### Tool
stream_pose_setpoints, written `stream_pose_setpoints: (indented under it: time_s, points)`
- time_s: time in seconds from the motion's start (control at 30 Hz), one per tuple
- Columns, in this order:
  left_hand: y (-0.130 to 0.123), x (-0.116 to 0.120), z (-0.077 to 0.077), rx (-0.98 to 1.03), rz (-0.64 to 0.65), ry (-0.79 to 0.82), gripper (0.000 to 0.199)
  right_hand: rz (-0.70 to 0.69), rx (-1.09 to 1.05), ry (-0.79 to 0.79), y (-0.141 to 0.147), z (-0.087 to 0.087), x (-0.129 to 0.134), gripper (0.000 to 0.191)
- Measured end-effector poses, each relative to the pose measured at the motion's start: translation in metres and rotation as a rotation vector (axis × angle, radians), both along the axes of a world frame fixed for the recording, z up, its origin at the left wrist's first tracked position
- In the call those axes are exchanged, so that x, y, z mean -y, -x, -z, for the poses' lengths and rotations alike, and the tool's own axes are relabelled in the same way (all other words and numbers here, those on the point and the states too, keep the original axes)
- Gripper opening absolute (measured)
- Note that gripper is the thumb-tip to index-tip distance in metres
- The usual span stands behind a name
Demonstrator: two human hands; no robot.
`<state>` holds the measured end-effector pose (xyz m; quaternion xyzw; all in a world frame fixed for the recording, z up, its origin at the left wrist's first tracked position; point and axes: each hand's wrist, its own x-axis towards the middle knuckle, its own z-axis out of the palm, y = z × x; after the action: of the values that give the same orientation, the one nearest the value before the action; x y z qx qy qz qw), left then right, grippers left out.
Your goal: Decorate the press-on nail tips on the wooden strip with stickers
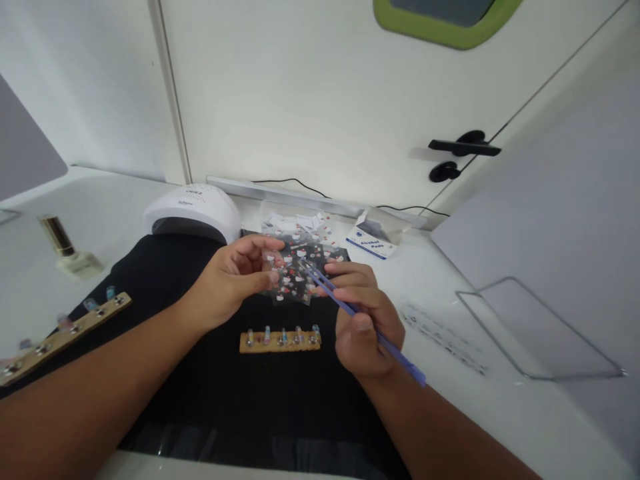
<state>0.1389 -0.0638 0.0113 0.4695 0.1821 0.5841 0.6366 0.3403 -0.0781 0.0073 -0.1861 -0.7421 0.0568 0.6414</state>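
Observation:
My left hand (233,280) pinches the left edge of a clear sticker sheet (295,283) printed with small white and red figures. In my right hand (367,317) are purple tweezers (350,309), their tips resting over the middle of the sheet. Below the sheet, a short wooden strip (280,342) lies on the black mat (260,400), with several small coloured nail tips standing on it. Another wooden strip (70,333) with nail tips lies at the left, beyond my left forearm.
A white nail lamp (195,208) stands at the back left, and a polish bottle (70,250) at the far left. An alcohol pads box (375,233) sits behind my right hand. A wire frame (530,377) is at the right.

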Motion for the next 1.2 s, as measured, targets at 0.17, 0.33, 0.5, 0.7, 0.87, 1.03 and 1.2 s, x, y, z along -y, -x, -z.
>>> stream_pose_setpoints:
  time_s: [0.17, 0.33, 0.5, 0.7, 0.87, 1.03, 1.2]
  points:
    - [0.0001, 0.0005, -0.0018, -0.006, -0.009, 0.004, 0.033, -0.034, 0.055, 0.016, -0.0018, -0.0003, 0.0007, 0.024]
    - [0.0004, 0.0013, -0.0032, -0.009, -0.016, 0.001, 0.033, -0.025, 0.097, 0.005, -0.0017, -0.0023, 0.001, 0.021]
    - [0.0004, 0.0018, -0.0041, -0.02, -0.022, -0.002, 0.033, -0.021, 0.157, 0.004, -0.0016, -0.0052, 0.0021, 0.019]
    - [0.0002, 0.0015, -0.0044, -0.029, -0.023, -0.002, 0.033, -0.017, 0.15, -0.017, -0.0018, -0.0066, 0.002, 0.02]
    - [-0.0001, 0.0023, -0.0055, -0.033, -0.019, -0.003, 0.033, -0.006, 0.146, 0.007, -0.0013, -0.0045, 0.0019, 0.02]
    - [0.0002, 0.0025, -0.006, -0.042, -0.022, -0.001, 0.033, 0.019, 0.116, -0.003, -0.0014, -0.0027, 0.0015, 0.021]
    - [0.0, 0.0029, -0.006, -0.043, -0.02, 0.005, 0.033, 0.042, 0.145, 0.007, -0.0023, -0.0034, 0.0018, 0.021]
